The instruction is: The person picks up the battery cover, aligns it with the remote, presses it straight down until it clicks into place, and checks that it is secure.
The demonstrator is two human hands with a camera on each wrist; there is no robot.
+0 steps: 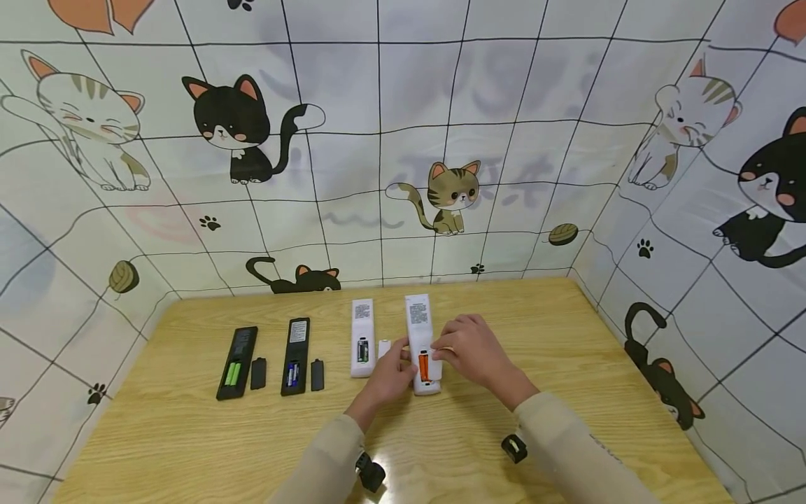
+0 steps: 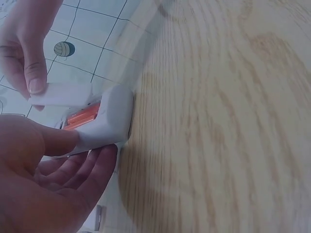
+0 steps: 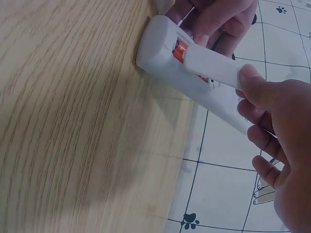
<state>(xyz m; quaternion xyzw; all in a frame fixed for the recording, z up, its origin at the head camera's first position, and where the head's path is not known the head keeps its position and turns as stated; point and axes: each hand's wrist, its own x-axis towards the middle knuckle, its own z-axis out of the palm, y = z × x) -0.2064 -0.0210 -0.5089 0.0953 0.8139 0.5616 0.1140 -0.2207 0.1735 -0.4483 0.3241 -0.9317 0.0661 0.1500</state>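
Observation:
A white remote control lies back side up near the middle of the table, its battery compartment uncovered and orange batteries inside. My left hand grips its lower left side, thumb along the edge and fingers beneath in the left wrist view. Between thumb and fingers, my right hand pinches a white battery cover by one end. The cover hangs over the compartment at a slant and partly hides the batteries in the right wrist view.
Left of my hands lies another white remote holding batteries, its loose cover beside it. Farther left are two black remotes, one with green batteries and one with blue batteries. Each has a black cover alongside. Cat-print cloth walls the table.

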